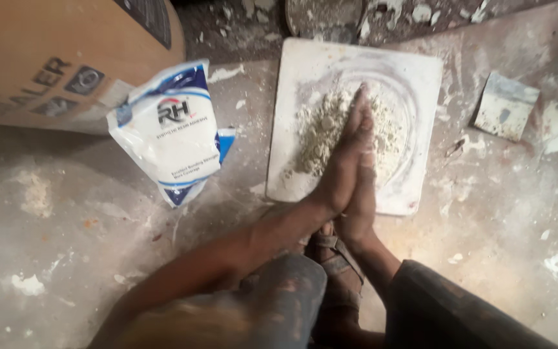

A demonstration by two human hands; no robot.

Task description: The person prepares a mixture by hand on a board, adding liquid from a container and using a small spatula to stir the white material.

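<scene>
Nearest, above the knees and a sandalled foot (337,258), the left hand (340,171) and right hand (363,187) are pressed flat together, palm to palm, fingertips reaching into the powder (321,132). The crumbly grey-white heap sits mid-slab on the white slab (421,77); rubbing lumps between the palms probably works best low over the heap, so crumbs fall back on it. Farther left lies a pouch (172,129), beyond it a carton (40,52), and right a scraper (505,106).
</scene>
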